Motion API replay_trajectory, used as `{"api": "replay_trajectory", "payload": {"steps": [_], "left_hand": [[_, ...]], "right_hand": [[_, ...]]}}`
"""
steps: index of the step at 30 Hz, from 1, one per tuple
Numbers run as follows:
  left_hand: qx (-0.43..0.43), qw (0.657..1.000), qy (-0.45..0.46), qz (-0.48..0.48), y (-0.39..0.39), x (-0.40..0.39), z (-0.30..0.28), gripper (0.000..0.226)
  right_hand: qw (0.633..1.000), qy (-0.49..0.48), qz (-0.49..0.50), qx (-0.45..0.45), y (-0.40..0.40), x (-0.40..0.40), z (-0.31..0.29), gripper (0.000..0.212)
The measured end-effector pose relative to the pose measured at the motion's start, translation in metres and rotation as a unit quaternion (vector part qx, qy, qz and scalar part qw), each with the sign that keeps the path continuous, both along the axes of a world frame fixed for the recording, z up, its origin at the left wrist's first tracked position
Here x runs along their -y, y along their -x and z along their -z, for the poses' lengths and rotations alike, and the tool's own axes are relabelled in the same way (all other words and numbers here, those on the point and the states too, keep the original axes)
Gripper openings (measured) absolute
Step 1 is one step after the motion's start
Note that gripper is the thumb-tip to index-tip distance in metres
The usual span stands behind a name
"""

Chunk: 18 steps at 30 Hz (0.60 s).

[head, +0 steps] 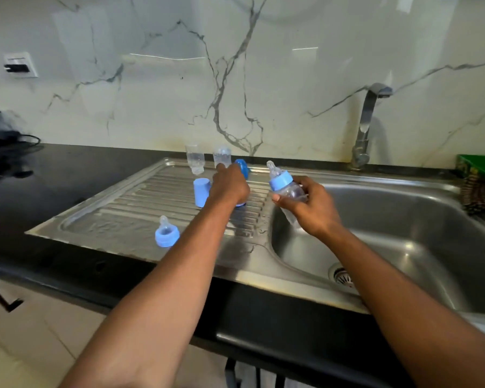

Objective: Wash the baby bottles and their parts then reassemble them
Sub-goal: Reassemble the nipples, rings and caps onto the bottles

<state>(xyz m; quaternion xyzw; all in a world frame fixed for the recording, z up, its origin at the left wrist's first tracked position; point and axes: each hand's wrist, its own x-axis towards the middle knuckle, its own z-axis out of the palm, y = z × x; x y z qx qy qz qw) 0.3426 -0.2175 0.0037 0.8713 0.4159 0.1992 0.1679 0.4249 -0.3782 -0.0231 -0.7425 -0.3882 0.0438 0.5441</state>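
My right hand [311, 208] holds a clear baby bottle [289, 191] with a blue collar and teat screwed on, tilted left over the sink's edge. My left hand [228, 186] reaches over the steel drainboard [129, 217] and closes on a blue cap [242, 166], mostly hidden by the fingers. A light blue cap [201, 191] stands just left of that hand. Two clear bottle bodies [195, 162] [222, 156] stand upside down at the drainboard's back. A separate blue collar with teat [166, 233] sits near the front.
The sink basin [403, 233] with its drain [342, 275] lies to the right, the tap [367, 121] behind it. A green sponge holder [479, 166] sits at the far right. Black countertop [53, 177] extends left, with a dark appliance [0, 130] and cord.
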Motion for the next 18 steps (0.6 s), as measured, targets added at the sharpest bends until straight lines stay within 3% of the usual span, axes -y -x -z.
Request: {"api": "replay_trajectory", "payload": {"steps": [3,6,9,11,12,15,18], "left_hand": [[-0.032,0.998,-0.028,-0.035,-0.020,-0.004,0.020,0.042],[0.032,0.996,-0.077,-0.035,-0.031,-0.003,0.032,0.038],[0.228,0.972,-0.043,0.027,-0.038,0.001,0.022,0.048],[0.374,0.922,-0.037,0.090,-0.038,0.007,0.011,0.053],[0.403,0.904,-0.077,0.122,-0.035,0.011,0.009,0.052],[0.354,0.903,-0.159,0.184,-0.034,0.011,0.022,0.049],[0.392,0.900,-0.085,0.170,-0.043,0.007,0.028,0.047]], "right_hand": [[1.000,0.004,0.005,-0.002,-0.007,0.002,0.002,0.049],[1.000,0.028,0.005,0.011,-0.017,0.001,0.005,0.053],[0.997,0.069,0.039,0.013,-0.027,-0.002,0.011,0.063],[0.994,0.078,0.077,0.008,-0.034,-0.002,0.013,0.060],[0.992,0.085,0.095,0.011,-0.035,-0.001,0.014,0.057],[0.985,0.109,0.135,0.022,-0.038,0.001,0.016,0.052],[0.979,0.106,0.171,0.023,-0.040,0.002,0.017,0.050]]}}
